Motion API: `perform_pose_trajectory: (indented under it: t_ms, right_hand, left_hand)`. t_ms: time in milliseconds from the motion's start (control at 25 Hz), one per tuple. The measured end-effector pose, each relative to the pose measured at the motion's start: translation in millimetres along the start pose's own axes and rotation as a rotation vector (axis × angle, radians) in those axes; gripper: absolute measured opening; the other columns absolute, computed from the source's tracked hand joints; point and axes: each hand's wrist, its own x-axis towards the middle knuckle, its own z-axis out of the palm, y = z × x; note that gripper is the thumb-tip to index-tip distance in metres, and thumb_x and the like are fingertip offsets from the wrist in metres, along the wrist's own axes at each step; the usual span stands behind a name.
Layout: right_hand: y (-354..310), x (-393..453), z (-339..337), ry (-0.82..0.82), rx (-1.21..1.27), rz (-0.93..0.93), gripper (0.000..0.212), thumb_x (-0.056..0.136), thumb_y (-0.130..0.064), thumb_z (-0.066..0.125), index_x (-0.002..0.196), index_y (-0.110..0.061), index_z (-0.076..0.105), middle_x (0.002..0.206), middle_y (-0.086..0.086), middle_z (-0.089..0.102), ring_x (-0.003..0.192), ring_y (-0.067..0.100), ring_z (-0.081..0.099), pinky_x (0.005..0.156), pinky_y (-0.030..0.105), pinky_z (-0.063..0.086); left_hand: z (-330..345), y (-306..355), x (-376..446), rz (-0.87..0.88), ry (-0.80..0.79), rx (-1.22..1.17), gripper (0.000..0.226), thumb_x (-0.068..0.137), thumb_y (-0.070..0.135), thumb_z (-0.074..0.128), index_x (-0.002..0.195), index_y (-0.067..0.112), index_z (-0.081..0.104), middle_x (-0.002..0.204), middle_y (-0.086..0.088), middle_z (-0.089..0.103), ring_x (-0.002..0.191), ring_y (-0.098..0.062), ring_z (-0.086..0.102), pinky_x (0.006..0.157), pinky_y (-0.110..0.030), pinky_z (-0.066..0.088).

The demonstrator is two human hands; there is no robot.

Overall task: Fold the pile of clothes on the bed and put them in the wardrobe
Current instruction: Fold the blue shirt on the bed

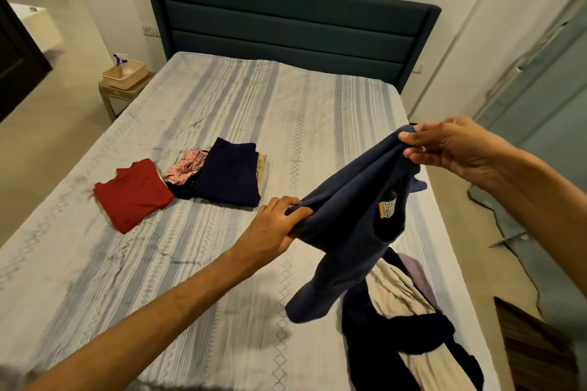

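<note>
A navy blue garment (346, 232) with a small label at its neck hangs in the air over the bed's right side. My left hand (273, 225) grips its lower left edge. My right hand (451, 149) pinches its upper right edge. Beneath it lies the unfolded pile (409, 327) of dark, cream and lilac clothes, near the bed's right edge. Folded items sit mid-bed: a red top (133, 195), a pink patterned piece (184, 167) and a dark navy piece (228, 176) over a beige one.
The bed (190, 263) has a striped grey sheet and a dark teal headboard (286, 22). A bedside table with a tray and spray bottle (125, 73) stands at the left. Pale doors (540, 98) line the right wall. A dark mat (533, 349) lies on the floor at right.
</note>
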Motion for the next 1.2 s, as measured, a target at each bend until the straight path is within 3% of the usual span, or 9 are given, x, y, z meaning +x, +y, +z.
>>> perform_pose_trajectory:
  t_ms: [80, 200, 280, 440, 600, 680, 760, 960, 1200]
  right_hand:
    - [4, 6, -6, -0.004, 0.002, 0.008, 0.008, 0.088, -0.005, 0.078, 0.094, -0.002, 0.074, 0.075, 0.006, 0.073, 0.066, 0.012, 0.073, 0.061, 0.019, 0.061]
    - [17, 24, -21, 0.034, 0.066, 0.017, 0.011, 0.088, -0.003, 0.078, 0.098, 0.001, 0.074, 0.077, 0.006, 0.072, 0.067, 0.012, 0.073, 0.061, 0.018, 0.061]
    - [29, 39, -31, 0.085, 0.149, 0.027, 0.015, 0.087, -0.001, 0.077, 0.101, 0.003, 0.073, 0.081, 0.007, 0.071, 0.066, 0.012, 0.073, 0.061, 0.018, 0.060]
    - [67, 73, -50, 0.223, 0.296, 0.098, 0.016, 0.090, 0.006, 0.072, 0.105, 0.005, 0.067, 0.092, 0.011, 0.065, 0.069, 0.014, 0.070, 0.060, 0.018, 0.060]
    - [111, 103, -55, 0.174, 0.101, 0.358, 0.025, 0.090, 0.005, 0.074, 0.112, 0.008, 0.063, 0.101, 0.019, 0.068, 0.077, 0.023, 0.071, 0.054, 0.026, 0.063]
    - [126, 115, -54, 0.071, 0.086, 0.452, 0.032, 0.092, 0.004, 0.072, 0.122, 0.008, 0.063, 0.108, 0.020, 0.069, 0.082, 0.023, 0.072, 0.058, 0.027, 0.064]
    - [126, 128, -50, 0.011, 0.136, 0.464, 0.033, 0.093, 0.003, 0.070, 0.125, 0.007, 0.063, 0.104, 0.018, 0.069, 0.080, 0.021, 0.073, 0.060, 0.026, 0.064]
    - [106, 163, -28, -0.052, 0.251, 0.437, 0.014, 0.093, 0.006, 0.068, 0.107, 0.006, 0.068, 0.094, 0.014, 0.064, 0.081, 0.016, 0.067, 0.060, 0.024, 0.063]
    - [81, 210, 15, -0.013, 0.376, 0.338, 0.016, 0.093, 0.006, 0.069, 0.109, 0.004, 0.066, 0.086, 0.011, 0.063, 0.056, 0.011, 0.066, 0.068, 0.029, 0.065]
  left_hand:
    - [-5, -11, 10, -0.077, -0.259, 0.045, 0.031, 0.106, 0.042, 0.054, 0.133, 0.026, 0.060, 0.136, -0.005, 0.057, 0.119, -0.025, 0.052, 0.098, -0.045, 0.046]
    - [-13, -32, 19, -0.001, -0.502, 0.198, 0.051, 0.104, 0.064, 0.036, 0.128, 0.029, 0.065, 0.122, 0.003, 0.061, 0.114, -0.019, 0.054, 0.084, -0.034, 0.033]
    - [-18, -45, 18, 0.111, -0.494, 0.214, 0.056, 0.102, 0.067, 0.033, 0.124, 0.027, 0.065, 0.116, 0.004, 0.061, 0.107, -0.017, 0.055, 0.081, -0.032, 0.032]
    - [-30, -47, 16, 0.383, -0.297, 0.345, 0.034, 0.102, 0.056, 0.056, 0.111, 0.025, 0.065, 0.104, 0.004, 0.061, 0.090, -0.014, 0.058, 0.076, -0.031, 0.042]
    - [-81, -55, 43, 0.116, -0.385, 0.084, 0.041, 0.098, 0.070, 0.044, 0.088, 0.032, 0.056, 0.087, 0.015, 0.053, 0.074, -0.003, 0.051, 0.066, -0.028, 0.043]
    - [-103, -66, 61, 0.002, -0.276, 0.004, 0.034, 0.094, 0.064, 0.052, 0.080, 0.034, 0.054, 0.079, 0.015, 0.054, 0.071, -0.002, 0.052, 0.064, -0.027, 0.042]
    - [-117, -78, 73, -0.059, -0.200, -0.057, 0.028, 0.094, 0.050, 0.068, 0.075, 0.036, 0.052, 0.073, 0.015, 0.056, 0.068, -0.004, 0.055, 0.063, -0.024, 0.041]
    - [-135, -120, 104, -0.118, -0.288, -0.081, 0.035, 0.080, 0.034, 0.090, 0.069, 0.025, 0.058, 0.065, 0.006, 0.062, 0.064, -0.013, 0.059, 0.060, -0.029, 0.048]
    - [-128, -185, 143, -0.085, -0.107, 0.078, 0.039, 0.082, 0.022, 0.088, 0.075, 0.025, 0.050, 0.072, 0.008, 0.057, 0.068, -0.015, 0.053, 0.062, -0.043, 0.048]
